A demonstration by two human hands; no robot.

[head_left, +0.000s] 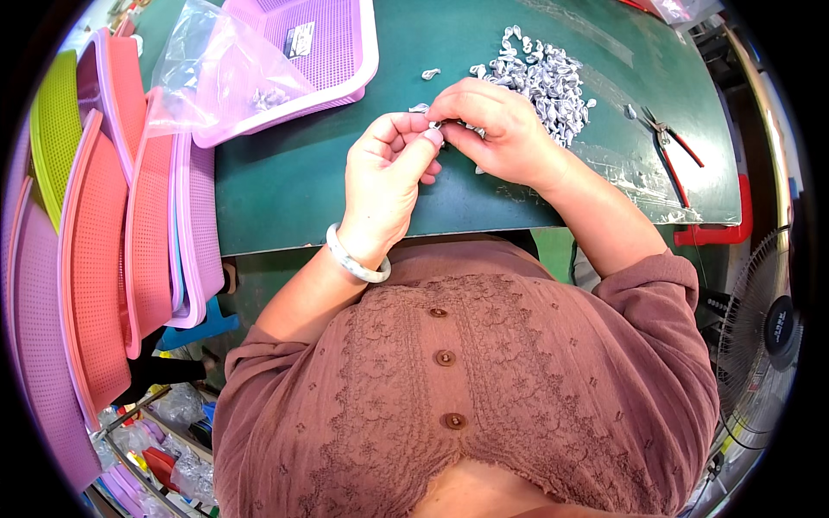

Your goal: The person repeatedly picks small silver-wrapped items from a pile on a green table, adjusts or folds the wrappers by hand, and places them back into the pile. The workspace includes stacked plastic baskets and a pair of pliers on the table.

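Over the green tabletop, my left hand (pixel 389 168) and my right hand (pixel 496 125) meet at their fingertips. Both pinch a small whitish-grey piece (pixel 434 126) between thumb and fingers; most of it is covered, so its exact kind cannot be made out. Just beyond my right hand spreads a heap of small grey, curled, shell-like pieces (pixel 553 86). One loose grey piece (pixel 431 74) lies apart, left of the heap, and another (pixel 420 109) shows by my left fingertips. A pale bangle circles my left wrist.
A purple mesh basket (pixel 367 43) stands at the back left, a clear plastic bag (pixel 233 73) draped over it with some grey pieces inside. Red-handled pliers (pixel 669 155) lie on the right of the table (pixel 294 190). Stacked coloured baskets (pixel 99 285) line the left; a fan (pixel 756 328) stands right.
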